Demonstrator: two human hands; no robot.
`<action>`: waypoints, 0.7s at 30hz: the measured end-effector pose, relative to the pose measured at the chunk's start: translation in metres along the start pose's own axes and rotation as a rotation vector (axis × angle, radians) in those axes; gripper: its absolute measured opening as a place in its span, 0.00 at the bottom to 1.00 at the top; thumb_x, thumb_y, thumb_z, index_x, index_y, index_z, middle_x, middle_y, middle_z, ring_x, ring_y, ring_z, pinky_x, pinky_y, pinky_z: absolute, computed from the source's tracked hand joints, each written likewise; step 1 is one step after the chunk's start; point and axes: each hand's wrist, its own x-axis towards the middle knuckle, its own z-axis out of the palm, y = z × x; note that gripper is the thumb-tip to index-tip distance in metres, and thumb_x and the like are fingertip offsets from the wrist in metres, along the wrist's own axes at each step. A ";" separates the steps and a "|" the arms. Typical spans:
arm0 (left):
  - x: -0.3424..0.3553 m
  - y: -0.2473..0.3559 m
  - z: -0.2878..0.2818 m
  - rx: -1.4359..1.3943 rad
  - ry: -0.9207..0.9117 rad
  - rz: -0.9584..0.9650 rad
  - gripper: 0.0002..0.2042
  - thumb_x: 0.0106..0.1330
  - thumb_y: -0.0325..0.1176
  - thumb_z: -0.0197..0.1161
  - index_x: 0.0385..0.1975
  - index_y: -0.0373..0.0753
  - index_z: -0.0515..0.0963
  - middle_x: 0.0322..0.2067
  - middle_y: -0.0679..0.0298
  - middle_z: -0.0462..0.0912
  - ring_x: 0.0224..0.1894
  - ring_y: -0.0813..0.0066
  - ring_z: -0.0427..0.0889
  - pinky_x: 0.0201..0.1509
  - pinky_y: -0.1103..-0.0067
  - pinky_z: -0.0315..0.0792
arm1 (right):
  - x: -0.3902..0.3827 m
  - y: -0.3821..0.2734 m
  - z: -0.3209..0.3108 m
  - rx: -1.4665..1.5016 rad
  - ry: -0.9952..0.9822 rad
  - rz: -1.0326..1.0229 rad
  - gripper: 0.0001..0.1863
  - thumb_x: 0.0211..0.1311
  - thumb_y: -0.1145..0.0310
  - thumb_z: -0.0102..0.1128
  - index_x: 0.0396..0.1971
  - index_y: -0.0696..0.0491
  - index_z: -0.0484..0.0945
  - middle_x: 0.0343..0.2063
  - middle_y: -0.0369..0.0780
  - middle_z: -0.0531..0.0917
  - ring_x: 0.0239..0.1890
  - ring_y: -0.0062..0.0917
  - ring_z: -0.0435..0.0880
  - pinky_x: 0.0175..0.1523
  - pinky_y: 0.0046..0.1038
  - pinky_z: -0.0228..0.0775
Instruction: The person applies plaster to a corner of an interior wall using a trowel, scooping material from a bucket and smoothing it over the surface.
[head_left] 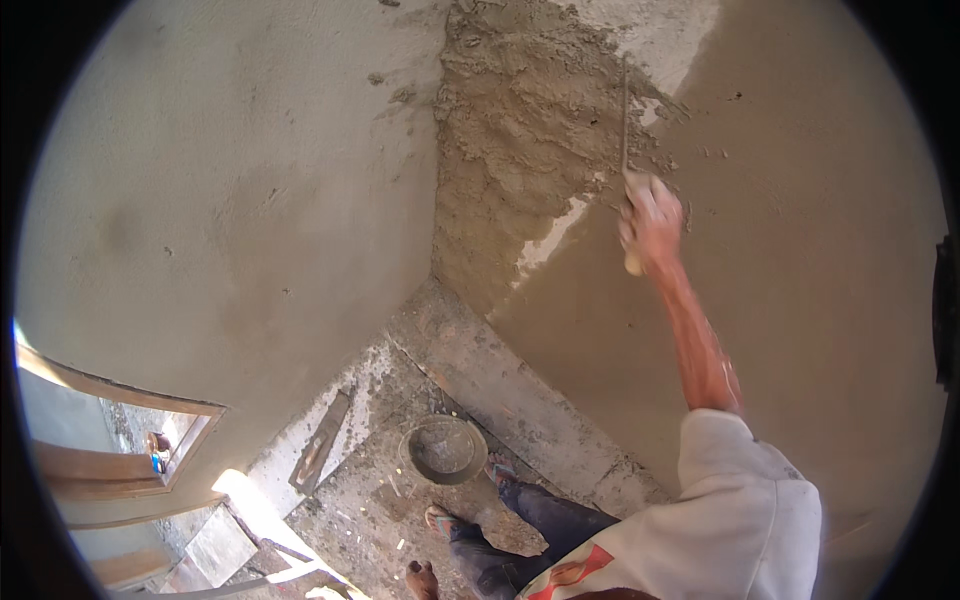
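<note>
My right hand (650, 215) grips the pale handle (633, 262) of a plastering trowel (624, 120), its blade seen nearly edge-on against the wall's upper middle. It touches or nearly touches rough, wet mortar (520, 140) filling the corner. Pale bare patches (550, 235) show through the mortar, and smoother brown plaster (810, 250) covers the wall to the right. A small skin-coloured shape (421, 580) at the bottom edge is cut off; I cannot make out whether it is my left hand.
A smoother grey wall (230, 180) meets the corner from the left. On the debris-strewn floor (380, 500) are a round pan (443, 449) near my sandalled feet (440, 522) and a long flat tool (320, 440). A wood-framed opening (120, 470) is at lower left.
</note>
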 end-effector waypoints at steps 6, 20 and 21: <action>0.075 0.023 0.054 -0.126 -0.220 -0.126 0.28 0.67 0.40 0.70 0.61 0.28 0.76 0.52 0.50 0.84 0.54 0.57 0.84 0.55 0.65 0.77 | -0.308 0.228 -0.191 -0.623 0.116 1.102 0.06 0.73 0.67 0.59 0.38 0.54 0.78 0.24 0.35 0.75 0.19 0.22 0.74 0.22 0.29 0.69; 0.282 0.093 0.322 -0.634 -0.404 -0.508 0.40 0.68 0.50 0.73 0.74 0.36 0.63 0.71 0.56 0.69 0.68 0.58 0.69 0.66 0.57 0.67 | -0.574 0.410 -0.258 -0.727 -0.452 1.761 0.13 0.73 0.63 0.63 0.38 0.59 0.79 0.16 0.36 0.76 0.14 0.20 0.74 0.20 0.29 0.68; 0.295 0.078 0.323 -0.638 -0.328 -0.466 0.37 0.68 0.49 0.73 0.70 0.35 0.67 0.67 0.56 0.73 0.64 0.59 0.73 0.64 0.60 0.70 | -0.560 0.416 -0.238 -0.693 -0.433 1.751 0.13 0.74 0.62 0.61 0.38 0.59 0.79 0.16 0.36 0.76 0.13 0.19 0.74 0.19 0.28 0.67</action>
